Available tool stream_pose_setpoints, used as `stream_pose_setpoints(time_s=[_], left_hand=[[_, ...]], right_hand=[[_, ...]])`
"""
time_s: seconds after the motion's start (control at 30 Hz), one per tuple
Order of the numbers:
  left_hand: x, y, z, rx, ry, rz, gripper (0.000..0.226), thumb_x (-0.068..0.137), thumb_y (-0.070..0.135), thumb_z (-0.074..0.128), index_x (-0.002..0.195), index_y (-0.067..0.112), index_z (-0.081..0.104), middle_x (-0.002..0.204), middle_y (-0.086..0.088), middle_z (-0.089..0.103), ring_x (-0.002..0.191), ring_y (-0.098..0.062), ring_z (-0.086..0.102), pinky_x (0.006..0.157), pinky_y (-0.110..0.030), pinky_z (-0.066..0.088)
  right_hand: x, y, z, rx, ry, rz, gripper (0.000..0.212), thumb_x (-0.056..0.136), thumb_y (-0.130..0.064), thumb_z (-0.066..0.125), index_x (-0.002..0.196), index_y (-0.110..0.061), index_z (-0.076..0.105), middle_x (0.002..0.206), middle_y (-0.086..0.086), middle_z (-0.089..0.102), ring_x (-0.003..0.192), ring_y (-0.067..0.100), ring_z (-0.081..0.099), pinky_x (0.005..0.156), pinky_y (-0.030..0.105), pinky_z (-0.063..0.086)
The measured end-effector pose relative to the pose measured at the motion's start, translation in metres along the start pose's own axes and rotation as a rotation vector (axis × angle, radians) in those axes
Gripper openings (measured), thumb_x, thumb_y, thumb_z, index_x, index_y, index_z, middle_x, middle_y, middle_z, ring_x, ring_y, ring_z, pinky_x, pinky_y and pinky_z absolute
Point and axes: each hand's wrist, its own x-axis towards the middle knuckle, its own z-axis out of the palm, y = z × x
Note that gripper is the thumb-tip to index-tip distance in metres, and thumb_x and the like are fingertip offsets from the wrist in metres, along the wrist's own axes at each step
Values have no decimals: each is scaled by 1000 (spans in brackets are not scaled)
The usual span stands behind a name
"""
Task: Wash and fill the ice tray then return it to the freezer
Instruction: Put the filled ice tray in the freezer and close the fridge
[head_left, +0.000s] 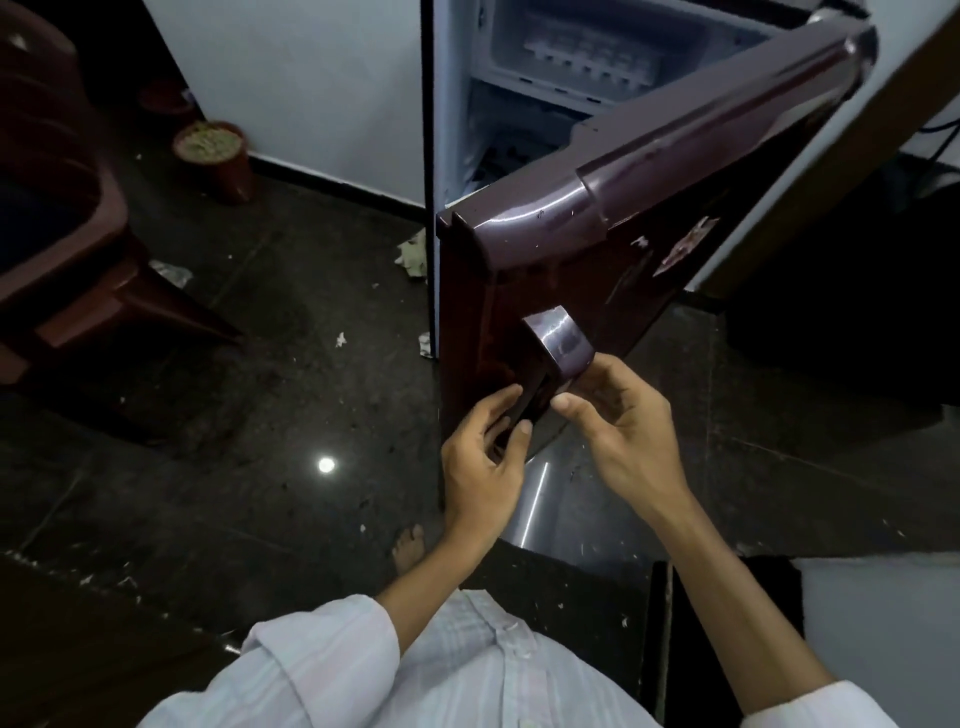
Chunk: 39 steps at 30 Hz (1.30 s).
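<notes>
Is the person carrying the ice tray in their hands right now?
No; the left hand and right hand are at the fridge door handle, and an ice tray sits inside the freezer.

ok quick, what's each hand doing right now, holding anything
Left hand: open, fingers on the fridge door edge by the handle, holding nothing.
Right hand: loosely curled at the handle, not clearly gripping it.

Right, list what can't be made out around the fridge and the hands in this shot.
- Ice tray in the freezer compartment, head view: small and blurred, so full or empty can't be told.
- Fridge shelves below: hidden by the open door.
- Grip on the door handle: the left hand and right hand are both at it, but the fingers' contact is hidden behind the handle.
- Stickers on the door: too blurred to read.
</notes>
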Motion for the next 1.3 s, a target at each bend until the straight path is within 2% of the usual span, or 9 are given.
stream_pose_setpoints(time_s=[0.1, 0.2, 0.37, 0.57, 0.77, 0.9, 1.1, 1.3], left_hand=[[26, -5, -11, 25, -22, 31, 38, 94, 11, 67, 131, 16, 62, 125, 5, 69, 120, -7, 63, 101, -31, 52], [51, -9, -23, 35, 2, 38, 37, 93, 13, 68, 130, 15, 63, 121, 4, 71, 116, -8, 65, 95, -30, 55], [99, -14, -42, 87, 33, 91, 34, 93, 12, 68, 126, 14, 65, 117, 4, 72, 112, -9, 67, 97, -32, 55], [164, -19, -70, 156, -16, 126, 32, 94, 12, 65, 126, 10, 65, 111, 1, 74, 103, -7, 71, 92, -33, 58], [232, -26, -92, 287, -60, 222, 30, 96, 14, 62, 125, 6, 64, 106, -5, 76, 98, -14, 73, 86, -33, 59], [272, -28, -94, 306, -38, 238, 30, 97, 12, 62, 126, 5, 64, 106, -6, 76, 96, -16, 73, 84, -27, 58], [330, -34, -91, 332, -3, 262, 31, 98, 12, 59, 128, 7, 63, 108, -5, 76, 96, -13, 73, 84, -27, 58], [381, -31, -82, 341, 12, 251, 28, 99, 8, 57, 126, 5, 64, 108, -6, 75, 97, -11, 71, 82, -10, 50]], right_hand=[[25, -1, 20, 21, -11, 7, 27, 87, -4, 70, 113, -6, 64, 100, -1, 72, 97, 10, 69, 86, 21, 53], [51, 0, 41, 7, -9, -4, 27, 87, -5, 71, 113, -6, 64, 99, -1, 72, 96, 10, 70, 86, 22, 54], [97, -1, 72, -13, -2, -27, 29, 86, -5, 71, 113, -7, 64, 98, -3, 72, 96, 11, 70, 87, 26, 55], [150, -4, 101, -47, 25, -55, 29, 85, -7, 73, 113, -8, 65, 98, -5, 73, 95, 5, 69, 84, 18, 54], [204, -6, 128, -65, 60, -57, 26, 85, -10, 74, 110, -8, 68, 98, -7, 73, 94, 1, 69, 82, 15, 52], [243, -7, 139, -71, 61, -55, 26, 85, -12, 74, 111, -11, 69, 98, -11, 72, 95, -1, 68, 80, 12, 51], [301, 1, 151, -69, 98, -96, 28, 86, -14, 73, 113, -10, 69, 99, -11, 72, 94, -3, 68, 82, 14, 52], [355, 9, 152, -97, 90, -121, 29, 86, -20, 74, 114, -13, 69, 97, -17, 71, 94, -7, 67, 81, 12, 52]])
